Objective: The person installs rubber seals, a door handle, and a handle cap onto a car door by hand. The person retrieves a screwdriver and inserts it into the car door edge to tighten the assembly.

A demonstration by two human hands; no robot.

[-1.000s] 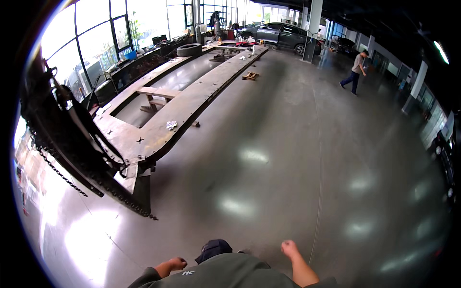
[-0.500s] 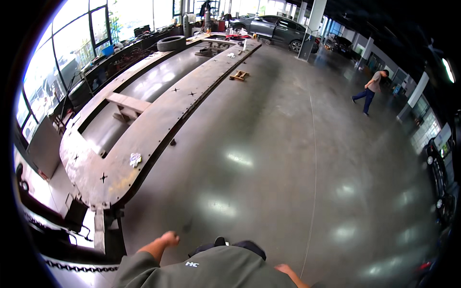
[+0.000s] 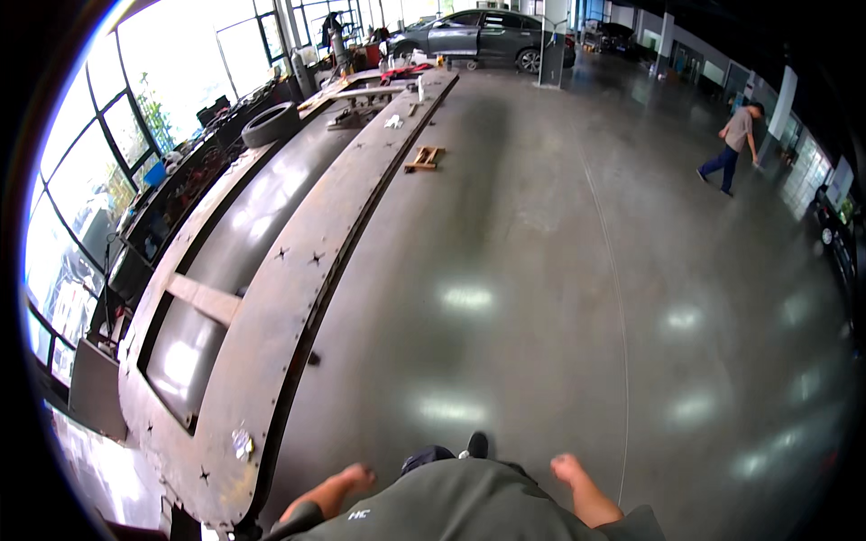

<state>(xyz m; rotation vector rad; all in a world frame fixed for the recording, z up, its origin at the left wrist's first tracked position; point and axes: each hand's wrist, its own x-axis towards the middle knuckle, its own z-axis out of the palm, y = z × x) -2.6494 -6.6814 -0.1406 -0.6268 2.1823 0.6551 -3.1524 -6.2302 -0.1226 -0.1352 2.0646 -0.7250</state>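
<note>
My left hand [image 3: 362, 475] hangs at my side with its fingers curled in, slightly smeared, and no held thing shows. On the other side my right hand [image 3: 566, 467] is bent into a loose fist, also with nothing visible in it. Neither hand touches anything. Nearest the left one is a long metal frame bench [image 3: 298, 248], with a crumpled whitish wad [image 3: 243, 444] lying on its near end. One dark shoe [image 3: 478, 444] shows ahead of my body on the grey floor [image 3: 523, 361].
A tyre [image 3: 271, 124] rests on the bench's far left side. Beside the bench, a small wooden frame [image 3: 425, 159] lies on the floor. A grey car [image 3: 487, 39] and a pillar [image 3: 551, 54] stand far ahead. Another person [image 3: 735, 147] walks at the far right.
I have moved forward along the bench, and the view has turned. My right hand has swung up into fuller view; my left arm has dropped back. The other person has taken a step.
</note>
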